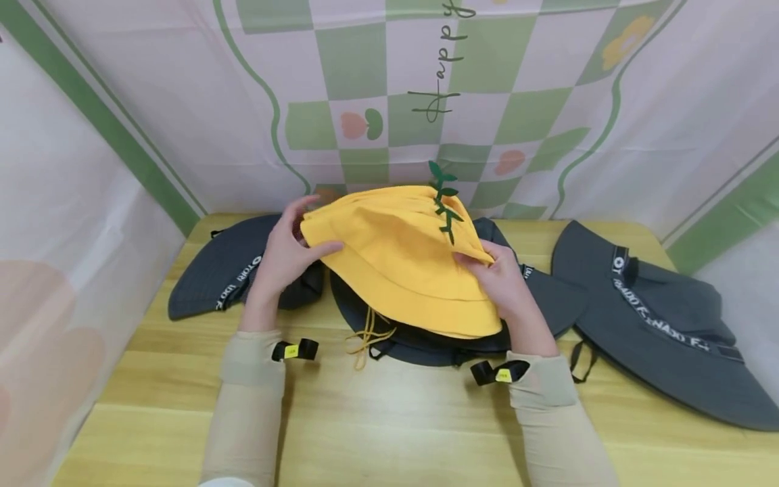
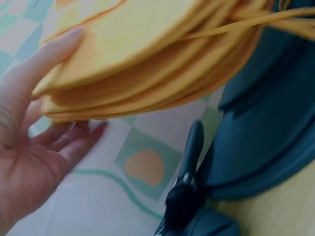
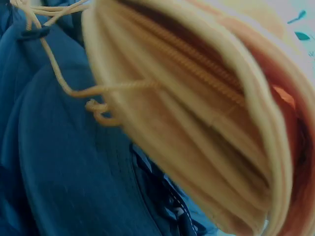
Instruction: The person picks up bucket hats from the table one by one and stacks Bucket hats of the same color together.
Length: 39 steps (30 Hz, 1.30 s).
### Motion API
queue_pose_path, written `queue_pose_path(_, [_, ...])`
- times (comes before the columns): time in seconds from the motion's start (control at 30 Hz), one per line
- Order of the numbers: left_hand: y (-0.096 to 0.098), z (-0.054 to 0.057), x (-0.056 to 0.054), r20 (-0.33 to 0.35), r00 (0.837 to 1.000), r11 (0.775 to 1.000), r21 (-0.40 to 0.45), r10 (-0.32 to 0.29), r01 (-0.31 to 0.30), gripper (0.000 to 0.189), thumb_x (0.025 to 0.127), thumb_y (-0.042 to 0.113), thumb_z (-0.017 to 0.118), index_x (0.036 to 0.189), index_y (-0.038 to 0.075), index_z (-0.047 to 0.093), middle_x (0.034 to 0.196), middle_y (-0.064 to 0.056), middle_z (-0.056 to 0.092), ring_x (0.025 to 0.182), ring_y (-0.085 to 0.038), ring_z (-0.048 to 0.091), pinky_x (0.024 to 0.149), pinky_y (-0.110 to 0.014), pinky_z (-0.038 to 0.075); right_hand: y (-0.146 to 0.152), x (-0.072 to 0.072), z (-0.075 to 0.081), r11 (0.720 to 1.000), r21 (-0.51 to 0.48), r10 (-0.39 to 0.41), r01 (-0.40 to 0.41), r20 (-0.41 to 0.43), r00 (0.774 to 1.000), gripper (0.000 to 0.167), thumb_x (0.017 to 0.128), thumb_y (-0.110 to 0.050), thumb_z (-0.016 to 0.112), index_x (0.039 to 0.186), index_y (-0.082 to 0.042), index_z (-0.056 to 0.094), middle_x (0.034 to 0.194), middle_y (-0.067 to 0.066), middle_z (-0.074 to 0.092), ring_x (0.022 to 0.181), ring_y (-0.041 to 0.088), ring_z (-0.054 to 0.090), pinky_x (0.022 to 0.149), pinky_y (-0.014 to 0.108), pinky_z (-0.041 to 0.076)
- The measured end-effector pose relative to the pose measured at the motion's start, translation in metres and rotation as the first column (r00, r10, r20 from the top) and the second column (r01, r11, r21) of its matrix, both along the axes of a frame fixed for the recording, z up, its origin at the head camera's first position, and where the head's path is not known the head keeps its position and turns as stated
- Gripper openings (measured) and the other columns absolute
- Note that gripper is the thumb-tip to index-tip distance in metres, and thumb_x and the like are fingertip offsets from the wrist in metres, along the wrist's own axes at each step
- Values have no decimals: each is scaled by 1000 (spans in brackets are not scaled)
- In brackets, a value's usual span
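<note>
A stack of yellow bucket hats [image 1: 395, 264], with a green leaf sprig on the top one, is held up between both hands. My left hand [image 1: 285, 249] grips the left end of the brims, thumb on top and fingers beneath; the layered brims [image 2: 147, 93] show in the left wrist view. At the right end, my right hand [image 1: 504, 279] pinches the brim. Yellow cords [image 1: 368, 338] dangle from the stack. Below lie dark bucket hats [image 1: 420, 353], partly hidden. The right wrist view shows the hats' folded underside [image 3: 197, 113], but I cannot make out the fingers there.
On the wooden table [image 1: 389, 433], another dark hat [image 1: 203, 284] lies at the left and a wide-brimmed dark hat [image 1: 645, 338] at the right, both with lettered bands. A chin strap [image 1: 583, 364] hangs near the right one. A checkered cloth [image 1: 414, 61] stands behind the table.
</note>
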State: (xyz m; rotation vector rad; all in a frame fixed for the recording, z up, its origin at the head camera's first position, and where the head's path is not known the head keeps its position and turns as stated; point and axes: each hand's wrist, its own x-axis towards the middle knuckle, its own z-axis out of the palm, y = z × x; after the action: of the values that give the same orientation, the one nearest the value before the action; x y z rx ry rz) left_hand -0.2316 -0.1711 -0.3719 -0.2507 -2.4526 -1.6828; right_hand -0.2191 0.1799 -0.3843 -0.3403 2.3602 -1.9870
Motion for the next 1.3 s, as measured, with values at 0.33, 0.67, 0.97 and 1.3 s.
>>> queue_pose_path(0.33, [31,-5,-3,185,982,933,357,-25,-43,60,96,41,64,145,14,41,123,-1,57,107,-13,61,97,-27,48,-18,5,3,994,-98,-46,49,27,999,42,99,-17,63,134,5,56,99,-12,69,86,4,72,75,22,59])
queue_pose_path(0.67, [36,-4,1,96,986,947,305,-133,98,74,95,27,68,151,28,19,140,-4,44,122,-17,56,106,-33,45,-30,7,2,991,-87,-94,99,65,993,42,102,-19,58,138,2,53,100,-11,65,90,2,66,79,18,55])
queue_pose_path(0.97, [35,-3,2,38,998,956,293,-44,31,60,100,26,62,149,21,29,134,-7,50,111,-16,60,94,-25,51,-44,9,3,992,-68,-94,106,159,983,45,106,-22,47,147,-5,45,126,9,61,103,5,61,92,21,49])
queue_pose_path(1.3, [26,-2,8,43,996,934,345,83,-93,57,103,24,56,152,20,27,140,-7,51,115,-15,60,98,-30,51,-68,16,4,997,-67,-11,28,239,971,48,101,-11,38,148,-6,33,144,18,42,126,28,46,108,41,36])
